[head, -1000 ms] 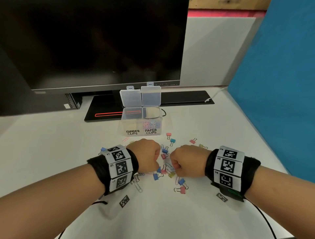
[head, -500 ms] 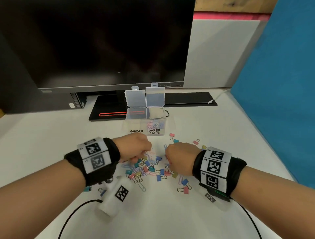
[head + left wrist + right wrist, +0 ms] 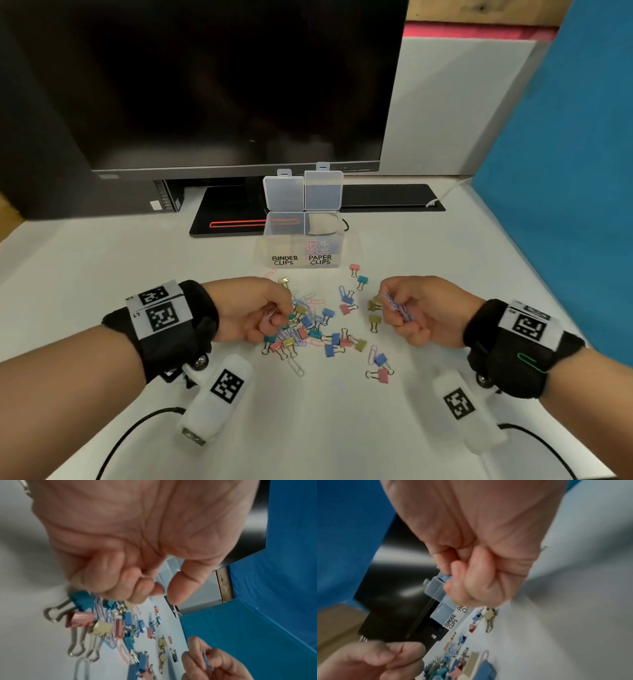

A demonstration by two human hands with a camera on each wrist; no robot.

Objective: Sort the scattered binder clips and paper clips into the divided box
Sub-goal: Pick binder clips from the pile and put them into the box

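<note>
A loose pile of coloured binder clips and paper clips (image 3: 318, 325) lies on the white table, in front of the clear divided box (image 3: 301, 246). Its lids (image 3: 303, 192) stand open. The right compartment, marked PAPER CLIPS, holds several paper clips (image 3: 320, 246); the BINDER CLIPS side looks empty. My left hand (image 3: 277, 313) is at the pile's left edge, its curled fingers holding what looks like pink paper clips. My right hand (image 3: 394, 308) is off the pile's right side and pinches a bunch of blue paper clips (image 3: 399, 306). In the right wrist view the blue bunch (image 3: 445, 577) shows at the fingertips (image 3: 453, 569).
A dark monitor (image 3: 222, 85) and its black base (image 3: 233, 219) stand right behind the box. A blue partition (image 3: 565, 171) walls the right side of the table. Black cables (image 3: 130, 435) trail from both wrists near the front edge. A green paper clip (image 3: 531, 363) hangs on my right wristband.
Both hands have drawn apart from the middle of the pile. The right one has moved right with the blue paper clips, the left one has turned palm inward.
</note>
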